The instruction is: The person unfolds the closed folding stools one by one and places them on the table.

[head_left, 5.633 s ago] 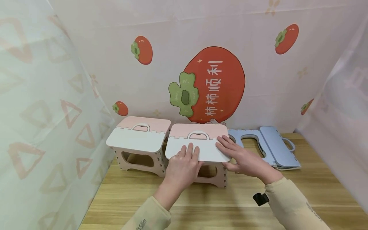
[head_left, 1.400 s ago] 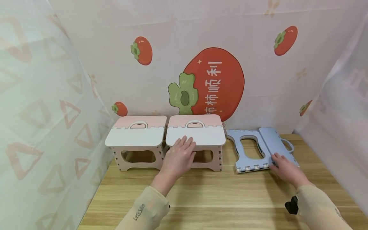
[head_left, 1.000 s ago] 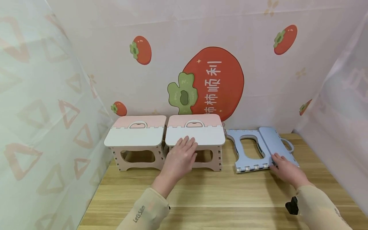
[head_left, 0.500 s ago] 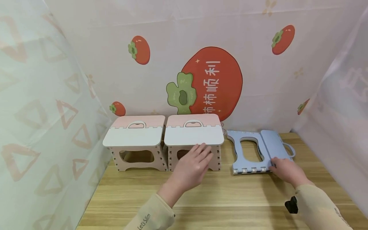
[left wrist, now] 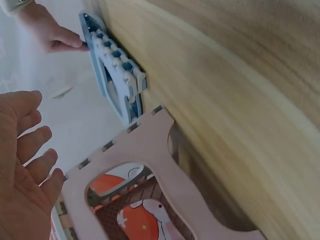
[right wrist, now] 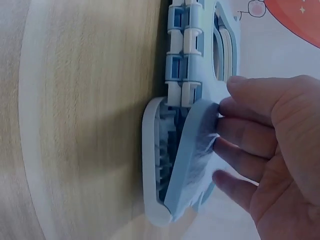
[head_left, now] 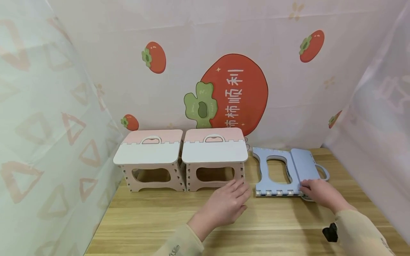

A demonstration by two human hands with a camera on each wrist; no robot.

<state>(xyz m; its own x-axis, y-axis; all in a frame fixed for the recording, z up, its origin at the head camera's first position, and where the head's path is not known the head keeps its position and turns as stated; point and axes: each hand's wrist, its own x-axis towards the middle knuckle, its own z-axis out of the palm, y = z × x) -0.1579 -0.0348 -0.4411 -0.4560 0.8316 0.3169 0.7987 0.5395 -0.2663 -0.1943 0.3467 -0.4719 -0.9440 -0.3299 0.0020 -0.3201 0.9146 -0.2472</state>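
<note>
A folded light-blue folding stool lies flat on the table at the right. My right hand holds the near left edge of its seat panel, with bent fingers against the blue face and the thumb close to the edge. My left hand hovers in front of a stool with its fingers loosely bent and nothing in them. That stool, pink and white, stands unfolded in the middle. A matching pink-and-white stool stands beside it on the left.
A wood-grain tabletop lies under everything. A white backdrop with printed red persimmons rises directly behind the stools. Translucent sheets hang along the left and right sides. The blue stool's loop handle sticks out to the right.
Earlier both hands lay on the middle stool; it was then pushed back in line with the left one. My left hand has left it, moving right and nearer. The blue stool has turned slightly.
</note>
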